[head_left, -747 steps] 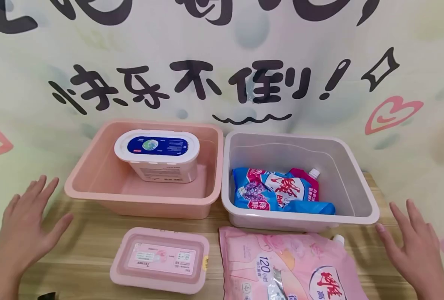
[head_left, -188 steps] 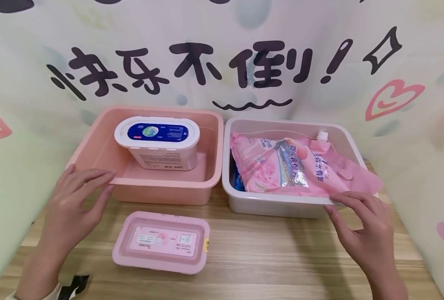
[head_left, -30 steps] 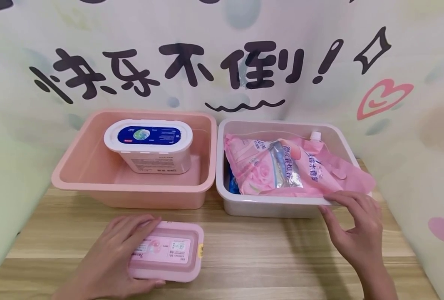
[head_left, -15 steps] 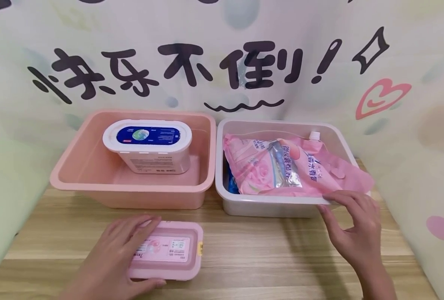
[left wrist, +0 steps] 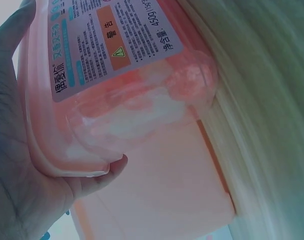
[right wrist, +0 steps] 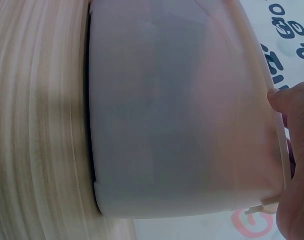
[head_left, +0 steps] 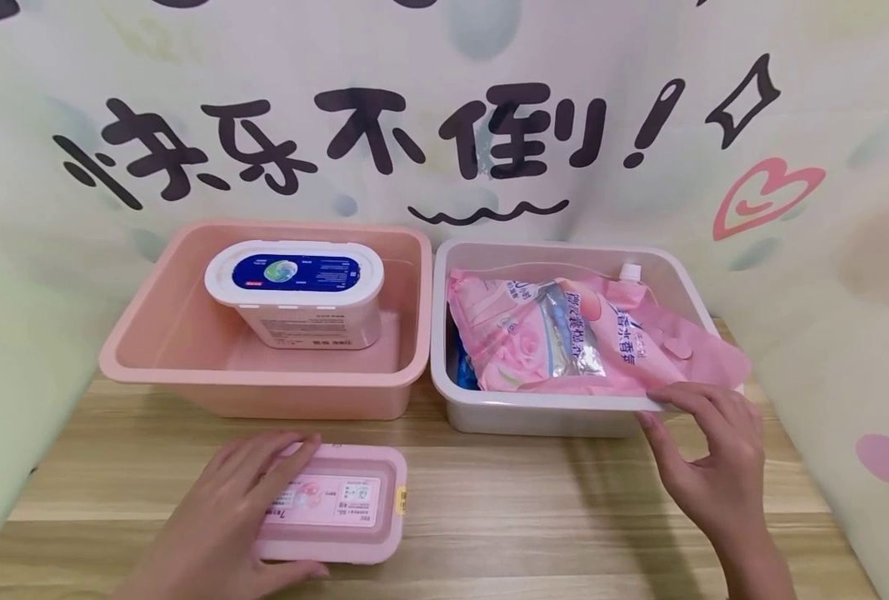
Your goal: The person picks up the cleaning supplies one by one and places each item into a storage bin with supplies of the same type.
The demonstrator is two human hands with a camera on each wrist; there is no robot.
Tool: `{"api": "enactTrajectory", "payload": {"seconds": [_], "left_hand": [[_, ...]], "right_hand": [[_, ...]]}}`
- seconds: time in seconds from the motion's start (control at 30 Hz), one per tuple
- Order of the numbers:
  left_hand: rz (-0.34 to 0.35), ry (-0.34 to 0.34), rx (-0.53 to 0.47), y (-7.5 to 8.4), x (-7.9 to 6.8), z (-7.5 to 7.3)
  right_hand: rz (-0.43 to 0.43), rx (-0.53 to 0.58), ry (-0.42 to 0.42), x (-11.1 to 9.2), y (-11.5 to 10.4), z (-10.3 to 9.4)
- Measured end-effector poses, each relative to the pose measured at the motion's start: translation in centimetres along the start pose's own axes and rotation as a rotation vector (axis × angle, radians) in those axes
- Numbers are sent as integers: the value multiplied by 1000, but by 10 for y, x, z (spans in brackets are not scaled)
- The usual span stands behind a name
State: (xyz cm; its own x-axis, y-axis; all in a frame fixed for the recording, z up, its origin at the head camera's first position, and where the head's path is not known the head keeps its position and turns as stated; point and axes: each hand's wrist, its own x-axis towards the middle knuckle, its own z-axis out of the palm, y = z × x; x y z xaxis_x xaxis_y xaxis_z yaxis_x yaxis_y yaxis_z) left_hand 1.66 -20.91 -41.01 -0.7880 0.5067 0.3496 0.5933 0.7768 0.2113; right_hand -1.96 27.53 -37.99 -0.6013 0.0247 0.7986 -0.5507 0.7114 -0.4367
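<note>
From my head view, my left hand (head_left: pixel 222 517) holds the pink box (head_left: pixel 357 504) by its left end, fingers over the far edge and thumb along the near one. The box lies flat with its label up, low over the wooden counter (head_left: pixel 504 517), in front of the pink basin (head_left: pixel 264 375); from here I can't tell whether it touches the wood. In that basin a white tub (head_left: pixel 309 321) stands with its blue-labelled lid uppermost. To its right is the whitish basin (head_left: pixel 541 421), and my right hand (head_left: pixel 717 458) pinches its front rim towards the right corner, thumb below on the outside. A pink pouch (head_left: pixel 556 333) with a white cap lies in it, its end hanging over the right rim, and a blue package (head_left: pixel 466 367) peeks out beneath.

From my left wrist I see my hand curled round the box's rim. Its see-through lower part shows, with a printed label (left wrist: pixel 114 47) bearing an orange warning patch; the pink basin is beyond.

From my right wrist, the whitish basin's outer wall fills the middle, and my thumb presses against it at the rim.
</note>
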Motion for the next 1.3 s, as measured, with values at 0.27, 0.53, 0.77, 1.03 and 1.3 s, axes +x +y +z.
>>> {"api": "enactTrajectory", "payload": {"seconds": [0.27,0.53,0.77,1.03,1.3], "left_hand": [[39,32,15,0,0,3],[51,55,60,-1,-2,4],[18,38,40,-1,-2,1],[15,33,18,-1,-1,-3],[40,48,9,-3,-2,-2]], "right_hand": [[0,-5,-7,-1,1,0],[0,-2,-19,0,4,0],[-8,8,-8,0,3,2],[-6,4,4,0,1,2],[-6,-2,1,-1,3,2]]}}
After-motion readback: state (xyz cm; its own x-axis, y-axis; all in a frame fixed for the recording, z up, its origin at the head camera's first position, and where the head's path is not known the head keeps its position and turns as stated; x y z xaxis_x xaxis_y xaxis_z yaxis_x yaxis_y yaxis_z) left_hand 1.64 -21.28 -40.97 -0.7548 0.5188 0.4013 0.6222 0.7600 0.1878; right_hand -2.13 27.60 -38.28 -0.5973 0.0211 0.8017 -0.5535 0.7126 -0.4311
